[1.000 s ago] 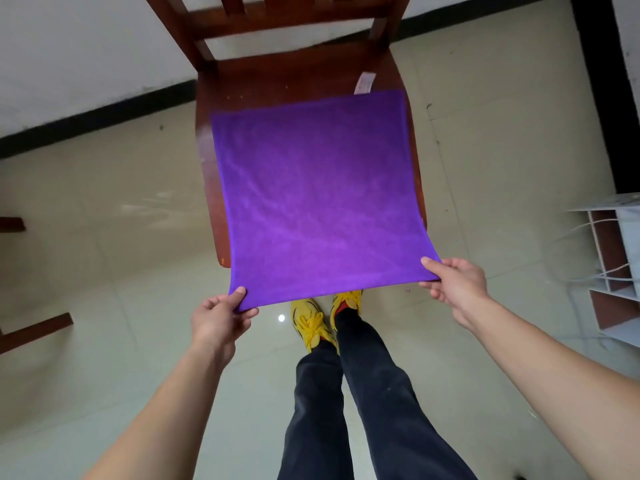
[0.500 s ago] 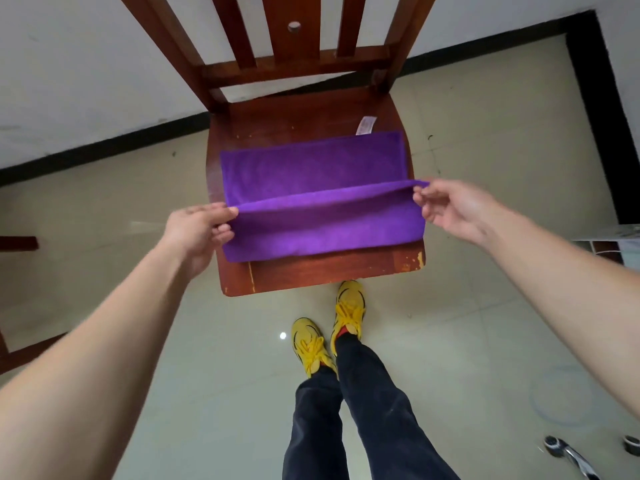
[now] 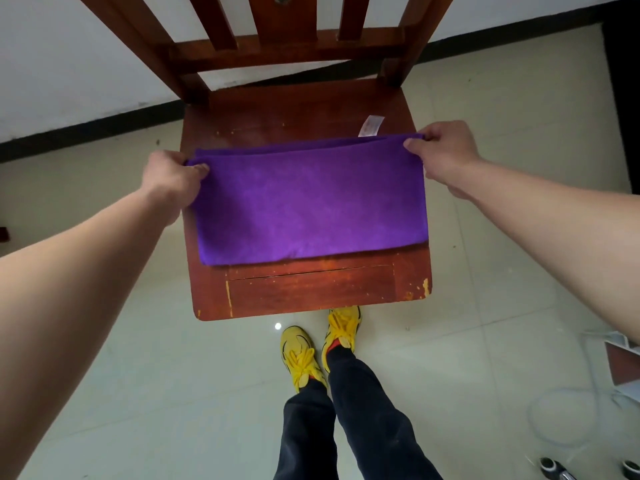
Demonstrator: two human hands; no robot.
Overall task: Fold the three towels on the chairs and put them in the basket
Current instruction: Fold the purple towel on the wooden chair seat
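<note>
A purple towel (image 3: 308, 206) lies folded in half on the seat of a brown wooden chair (image 3: 311, 292), its fold toward me and its two free edges stacked at the far side. A white label (image 3: 370, 125) sticks out past the far right corner. My left hand (image 3: 171, 178) pinches the far left corner of the towel. My right hand (image 3: 446, 150) pinches the far right corner. No basket is in view.
The chair's slatted back (image 3: 287, 32) rises just beyond the towel, in front of a white wall with a black skirting. My feet in yellow shoes (image 3: 318, 344) stand on the pale tiled floor at the seat's front edge. A white shelf corner and loose cable (image 3: 616, 372) sit at right.
The towel was spread flat with its near edge hanging off the seat. Both hands carried the near corners up and over to the far edge, so it now lies doubled.
</note>
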